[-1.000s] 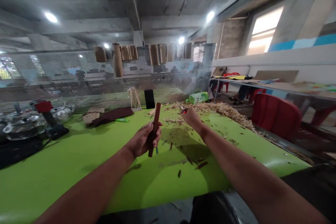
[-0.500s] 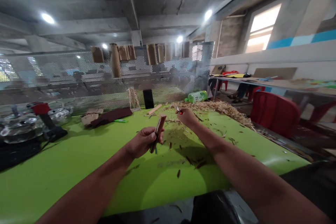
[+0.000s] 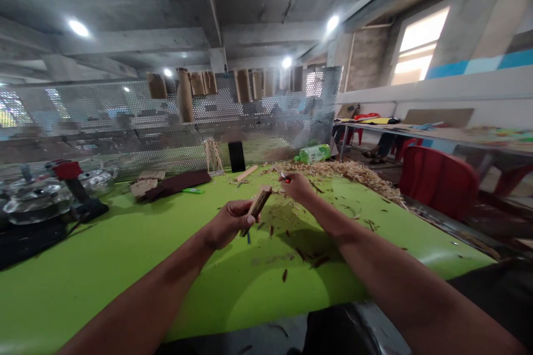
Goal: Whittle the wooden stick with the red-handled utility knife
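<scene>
My left hand (image 3: 233,224) is closed round a short piece of brown wood (image 3: 261,201), tilted up to the right above the green table (image 3: 158,255). To its right, and apart from the wood, my right hand (image 3: 297,186) is closed on a small knife (image 3: 284,177). A bit of metal and a red part of the knife show at the fingers; the rest is hidden in the fist. Dark wood shavings (image 3: 300,255) lie scattered on the table below both hands.
A heap of pale shavings (image 3: 353,171) and a green plastic bottle (image 3: 315,153) lie at the back right. A phone (image 3: 236,156) stands by the perforated screen (image 3: 266,122). At left are a red-and-black power tool (image 3: 77,186) and glass pots (image 3: 37,202). A red chair (image 3: 437,182) stands right.
My left hand has turned the piece of wood, so its upper end leans further right and shows a lighter face. My right hand stays nearly in place with the knife.
</scene>
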Available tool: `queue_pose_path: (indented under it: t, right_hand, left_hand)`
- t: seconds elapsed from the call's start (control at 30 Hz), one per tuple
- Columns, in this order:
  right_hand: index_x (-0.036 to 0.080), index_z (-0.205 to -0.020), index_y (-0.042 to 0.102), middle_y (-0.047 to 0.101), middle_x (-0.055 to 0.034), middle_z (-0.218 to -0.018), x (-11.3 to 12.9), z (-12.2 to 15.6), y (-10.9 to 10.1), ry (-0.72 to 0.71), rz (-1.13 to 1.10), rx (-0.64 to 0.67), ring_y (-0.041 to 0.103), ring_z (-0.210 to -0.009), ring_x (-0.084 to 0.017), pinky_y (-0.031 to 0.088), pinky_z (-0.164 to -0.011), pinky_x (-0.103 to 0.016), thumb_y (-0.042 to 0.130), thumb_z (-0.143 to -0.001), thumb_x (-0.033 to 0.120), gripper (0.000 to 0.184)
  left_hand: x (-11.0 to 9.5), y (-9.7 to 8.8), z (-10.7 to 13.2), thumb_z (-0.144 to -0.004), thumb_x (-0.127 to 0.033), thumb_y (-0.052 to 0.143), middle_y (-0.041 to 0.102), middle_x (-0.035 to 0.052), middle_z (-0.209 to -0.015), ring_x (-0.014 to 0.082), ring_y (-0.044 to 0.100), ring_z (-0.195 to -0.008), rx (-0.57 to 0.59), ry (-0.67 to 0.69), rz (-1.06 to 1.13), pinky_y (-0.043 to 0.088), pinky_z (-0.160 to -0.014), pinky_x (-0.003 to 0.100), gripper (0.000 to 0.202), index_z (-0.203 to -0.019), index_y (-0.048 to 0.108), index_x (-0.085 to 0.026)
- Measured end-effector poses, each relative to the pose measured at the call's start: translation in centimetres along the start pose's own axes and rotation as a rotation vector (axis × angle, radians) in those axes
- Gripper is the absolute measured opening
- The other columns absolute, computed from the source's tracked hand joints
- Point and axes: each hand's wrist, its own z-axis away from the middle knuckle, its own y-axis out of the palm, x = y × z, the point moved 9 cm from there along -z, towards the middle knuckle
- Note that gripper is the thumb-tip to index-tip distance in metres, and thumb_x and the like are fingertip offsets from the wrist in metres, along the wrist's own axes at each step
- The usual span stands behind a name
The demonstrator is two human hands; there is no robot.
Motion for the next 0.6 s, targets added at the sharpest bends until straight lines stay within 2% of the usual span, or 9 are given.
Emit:
queue_pose_path:
  t: [0.17,0.3,0.37,0.47,0.6]
  right_hand:
    - [0.017,-0.083,0.072,0.057,0.0026,-0.055,0.0,0.0,0.0,-0.013,-0.011,0.002,0.047,-0.05,-0.013,0.032,-0.051,-0.023,0.047,-0.065,0.022,0.031]
    - [0.016,-0.087,0.072,0.058,0.0018,-0.058,0.3,0.0,0.0,-0.043,0.005,-0.01,0.048,-0.053,-0.013,0.034,-0.053,-0.023,0.047,-0.067,0.022,0.033]
    - [0.017,-0.088,0.073,0.06,0.0012,-0.061,0.9,0.2,0.1,-0.072,0.021,-0.014,0.048,-0.054,-0.013,0.034,-0.055,-0.023,0.047,-0.069,0.022,0.032]
    - [0.017,-0.085,0.073,0.061,-0.0005,-0.064,2.7,1.1,0.4,-0.146,0.093,-0.013,0.049,-0.056,-0.014,0.033,-0.056,-0.023,0.047,-0.072,0.022,0.029]
    - [0.018,-0.088,0.073,0.066,-0.0035,-0.071,6.1,2.8,0.8,-0.221,0.265,-0.003,0.053,-0.061,-0.015,0.03,-0.057,-0.025,0.048,-0.078,0.024,0.028]
  left_hand:
    - [0.5,-0.2,-0.3,-0.068,-0.04,0.084,0.059,0.0006,-0.076,0.0112,0.055,-0.068,-0.097,-0.057,0.081,0.048,-0.067,0.026,0.041,-0.097,0.071,-0.014]
    - [1.4,-0.9,-0.4,-0.074,-0.04,0.08,0.056,-0.0029,-0.07,0.0097,0.054,-0.057,-0.211,-0.106,0.165,0.052,-0.056,0.025,0.042,-0.104,0.062,-0.016]
    - [1.6,-0.9,-0.4,-0.078,-0.044,0.075,0.057,-0.0027,-0.074,0.0092,0.055,-0.053,-0.229,-0.116,0.191,0.051,-0.05,0.024,0.04,-0.103,0.057,-0.018]
    - [1.6,-0.5,-0.5,-0.083,-0.048,0.068,0.058,-0.0026,-0.079,0.0075,0.052,-0.048,-0.213,-0.143,0.194,0.046,-0.041,0.021,0.04,-0.108,0.053,-0.02]
    - [1.5,0.1,-0.4,-0.087,-0.046,0.062,0.053,-0.0051,-0.076,0.0043,0.042,-0.043,-0.213,-0.195,0.169,0.038,-0.034,0.015,0.044,-0.122,0.048,-0.024]
